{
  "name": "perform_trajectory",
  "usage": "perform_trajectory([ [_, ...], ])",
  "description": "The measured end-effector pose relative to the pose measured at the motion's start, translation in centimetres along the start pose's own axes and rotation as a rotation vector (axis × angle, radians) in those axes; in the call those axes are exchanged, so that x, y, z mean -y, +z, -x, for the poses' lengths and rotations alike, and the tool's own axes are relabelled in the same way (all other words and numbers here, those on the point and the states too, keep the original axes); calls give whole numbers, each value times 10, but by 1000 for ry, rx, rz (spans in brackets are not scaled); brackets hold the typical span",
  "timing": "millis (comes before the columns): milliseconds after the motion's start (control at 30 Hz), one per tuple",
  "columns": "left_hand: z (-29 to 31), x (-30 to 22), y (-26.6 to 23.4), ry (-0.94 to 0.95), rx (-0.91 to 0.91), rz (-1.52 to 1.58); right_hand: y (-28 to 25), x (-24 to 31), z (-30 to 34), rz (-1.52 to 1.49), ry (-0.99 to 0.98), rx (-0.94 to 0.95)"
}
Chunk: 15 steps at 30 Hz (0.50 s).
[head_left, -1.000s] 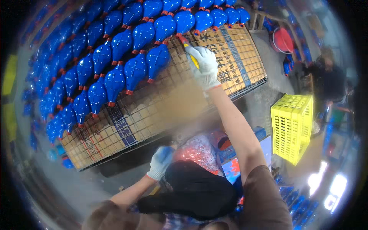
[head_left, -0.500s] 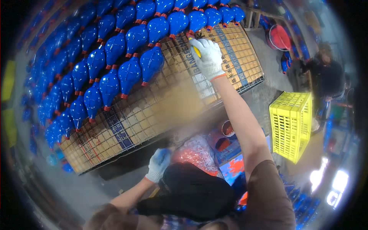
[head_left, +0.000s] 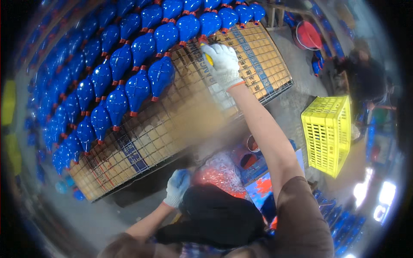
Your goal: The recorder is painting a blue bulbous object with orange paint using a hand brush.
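Observation:
My right hand, in a white glove, is closed around a slim brush-like tool with a yellow handle. Its tip reaches the red lower end of a glossy blue bulb-shaped piece in the front row. Whether the tip touches that end is hard to tell. Low in the picture, my left hand rests at my dark-trousered knee, its gloved fingers stained blue. They look loosely bent, and no object shows in them. Many similar blue pieces with red ends hang in curved rows at the upper left.
Below the rows lies flattened brown cardboard under a wire grid. A clear bag of red pieces sits beside my knee, near an open paint can. Rightward are a yellow crate, a red bucket and another person.
The whole view has shifted slightly, so the rows, grid and crate appear a little displaced. My right hand keeps the tool at the same blue piece; my left hand stays at my knee.

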<state>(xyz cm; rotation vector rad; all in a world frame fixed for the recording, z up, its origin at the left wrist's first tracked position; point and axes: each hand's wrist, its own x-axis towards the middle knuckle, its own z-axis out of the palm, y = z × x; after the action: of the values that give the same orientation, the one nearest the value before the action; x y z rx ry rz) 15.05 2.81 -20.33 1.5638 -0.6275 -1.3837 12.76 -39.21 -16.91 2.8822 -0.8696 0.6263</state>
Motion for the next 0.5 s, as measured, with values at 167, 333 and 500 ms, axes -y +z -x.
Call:
perform_trajectory([
  [167,0,-7,2,-64,-4,51,-15,1,9,-26,19,-74],
  [333,3,-23,3,-85,10,55,-76,1,20,18,-93,13],
  [500,4,-20,4,28,28,-109,-179,-18,49,218,-290,202],
])
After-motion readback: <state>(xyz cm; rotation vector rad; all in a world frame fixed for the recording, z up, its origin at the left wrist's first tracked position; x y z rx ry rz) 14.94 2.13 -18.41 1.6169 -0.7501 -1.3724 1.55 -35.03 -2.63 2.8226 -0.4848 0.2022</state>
